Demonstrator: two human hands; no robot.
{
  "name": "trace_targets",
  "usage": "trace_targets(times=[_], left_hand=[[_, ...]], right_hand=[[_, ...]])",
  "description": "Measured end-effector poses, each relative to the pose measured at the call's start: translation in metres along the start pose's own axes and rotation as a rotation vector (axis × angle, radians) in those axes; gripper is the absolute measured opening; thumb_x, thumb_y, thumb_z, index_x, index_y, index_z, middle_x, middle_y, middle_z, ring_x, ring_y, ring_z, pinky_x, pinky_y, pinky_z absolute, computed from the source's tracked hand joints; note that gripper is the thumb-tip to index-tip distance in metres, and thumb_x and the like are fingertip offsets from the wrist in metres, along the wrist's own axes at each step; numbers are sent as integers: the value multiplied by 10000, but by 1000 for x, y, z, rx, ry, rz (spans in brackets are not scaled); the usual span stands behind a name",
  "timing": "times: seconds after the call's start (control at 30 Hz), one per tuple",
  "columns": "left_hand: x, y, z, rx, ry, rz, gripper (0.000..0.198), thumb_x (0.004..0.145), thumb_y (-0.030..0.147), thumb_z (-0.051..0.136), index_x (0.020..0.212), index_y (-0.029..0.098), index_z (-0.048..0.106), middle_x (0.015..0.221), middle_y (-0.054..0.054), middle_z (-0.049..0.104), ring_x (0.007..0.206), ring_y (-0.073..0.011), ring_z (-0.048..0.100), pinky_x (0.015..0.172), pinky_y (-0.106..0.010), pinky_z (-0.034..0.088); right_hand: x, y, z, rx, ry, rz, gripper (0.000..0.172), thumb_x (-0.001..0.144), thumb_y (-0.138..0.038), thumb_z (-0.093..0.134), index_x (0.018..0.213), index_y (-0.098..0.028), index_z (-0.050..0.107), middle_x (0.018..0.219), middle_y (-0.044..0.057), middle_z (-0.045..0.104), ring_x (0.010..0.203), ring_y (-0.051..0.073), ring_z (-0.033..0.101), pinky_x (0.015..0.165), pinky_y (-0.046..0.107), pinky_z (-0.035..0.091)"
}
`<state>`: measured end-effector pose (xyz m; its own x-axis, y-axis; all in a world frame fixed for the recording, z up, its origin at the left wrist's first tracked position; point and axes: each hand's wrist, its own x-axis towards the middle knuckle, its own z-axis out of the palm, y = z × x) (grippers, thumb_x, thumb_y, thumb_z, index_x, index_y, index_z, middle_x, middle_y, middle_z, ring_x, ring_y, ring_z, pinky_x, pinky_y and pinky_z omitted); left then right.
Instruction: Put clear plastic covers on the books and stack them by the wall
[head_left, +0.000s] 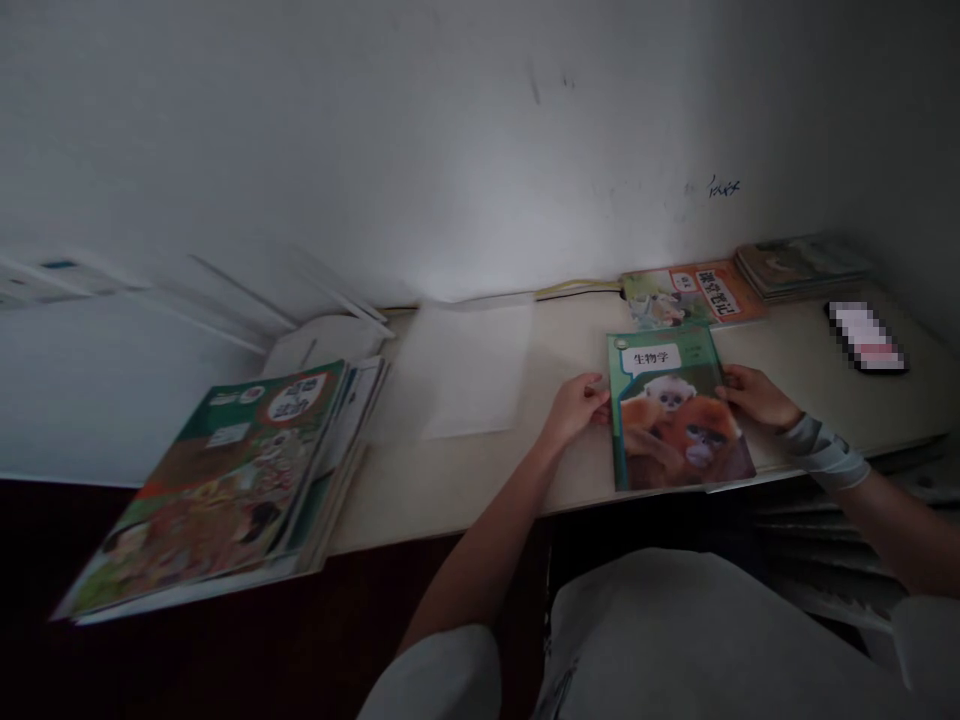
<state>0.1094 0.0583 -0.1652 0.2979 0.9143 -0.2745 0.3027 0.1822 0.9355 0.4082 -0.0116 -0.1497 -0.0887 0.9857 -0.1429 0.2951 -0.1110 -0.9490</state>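
A green book with two monkeys on its cover is held near the front edge of the desk. My left hand grips its left edge, fingers closed around it. On the opposite side my right hand pinches the right edge, with a grey band round the wrist. Just behind the book lies an orange and green booklet, close to the wall. A translucent white sheet lies to the left of my left hand.
A stack of books stands at the desk's left end, overhanging the front edge. Another pile sits at the back right, near a phone. A cable runs along the wall behind the desk.
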Motion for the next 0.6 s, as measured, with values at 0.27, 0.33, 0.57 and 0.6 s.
trace_targets(times=[0.27,0.33,0.57,0.6], left_hand=[[-28,6,10,561,106,307,548,794,313,620,1281,133,447,769,-40,650,701,-178,627,689,-316,493],[-36,8,15,615,69,338,549,811,374,599,1285,146,441,769,-40,650,720,-189,626,702,-324,488],[-51,5,37,641,91,438,533,873,431,499,1337,198,377,924,-76,673,858,-208,637,789,-338,484],[-52,2,41,656,107,451,554,874,438,497,1352,195,357,990,-100,668,910,-224,633,810,-351,481]], right_hand=[[-13,4,5,-706,285,-42,372,774,-432,557,1016,-155,608,692,42,650,622,197,610,604,300,452],[-17,6,6,-808,292,-47,361,792,-459,546,981,-160,618,704,53,658,623,205,618,602,303,451],[-35,4,7,-887,337,-180,375,869,-410,464,1149,-178,555,938,96,697,816,248,667,706,336,494],[-37,3,7,-894,334,-182,379,873,-405,460,1159,-171,547,963,105,692,843,254,665,721,341,496]])
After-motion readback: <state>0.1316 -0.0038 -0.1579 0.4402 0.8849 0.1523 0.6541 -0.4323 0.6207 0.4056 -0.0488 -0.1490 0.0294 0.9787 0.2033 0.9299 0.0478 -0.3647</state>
